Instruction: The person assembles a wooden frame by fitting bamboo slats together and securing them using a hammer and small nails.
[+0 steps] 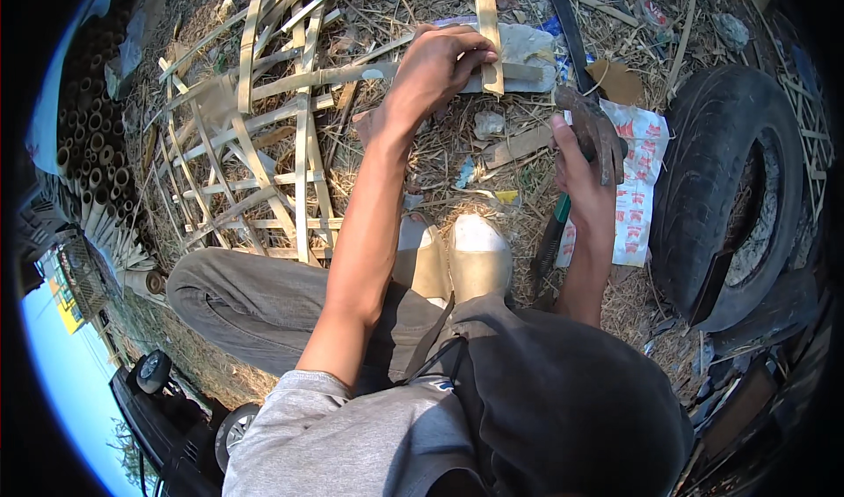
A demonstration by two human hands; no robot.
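Note:
My left hand [444, 64] is closed in a pinch, its fingertips resting at an upright bamboo strip [487, 24]. Anything small between those fingertips is too hidden to make out. That strip crosses over a horizontal bamboo strip [520, 72], and a pale flat block [527, 47] lies beneath the crossing. In my right hand [585, 189] is a claw hammer [601, 141], gripped close under its rusty head, with the black and green handle pointing down toward my feet. The hammer head is a short way right of and below the crossing, apart from it.
A lattice of bamboo strips [303, 158] spreads over straw-littered ground at the left. To the right stands an old tyre [703, 198], beside a white sheet with red print [635, 224]. A dark strap [567, 22] runs past the block. Cut bamboo poles [97, 158] are stacked far left.

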